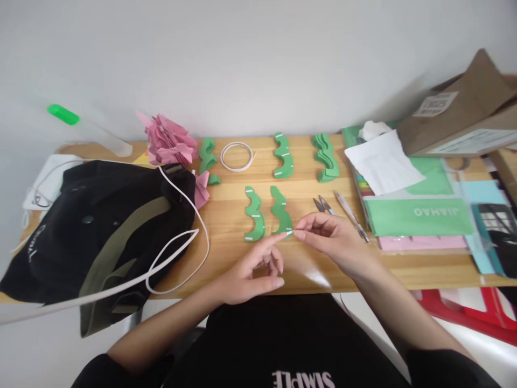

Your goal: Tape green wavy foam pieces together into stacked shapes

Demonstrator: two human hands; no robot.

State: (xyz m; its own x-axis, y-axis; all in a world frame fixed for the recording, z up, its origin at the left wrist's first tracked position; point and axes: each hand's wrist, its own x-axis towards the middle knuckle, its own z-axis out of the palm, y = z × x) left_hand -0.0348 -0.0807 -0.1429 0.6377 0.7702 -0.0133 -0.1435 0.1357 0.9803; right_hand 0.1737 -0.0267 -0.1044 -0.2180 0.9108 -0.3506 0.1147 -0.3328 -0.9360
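Wavy green paper piece (281, 216), white tabs, seemingly pinched by right hand (329, 237)

Single head-worn view, looking forward and down from the person's own seat onto the wooden table (226, 226), wall behind. Close range: both forearms enter from the bottom edge; wide lens bends the edges.

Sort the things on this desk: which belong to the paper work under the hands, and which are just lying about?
In use: left hand; right hand; wavy green paper piece at the fingertips; its twin; green stacks; tape ring; snips.

Lying about: black bag; white cable; brown envelope; tissue.
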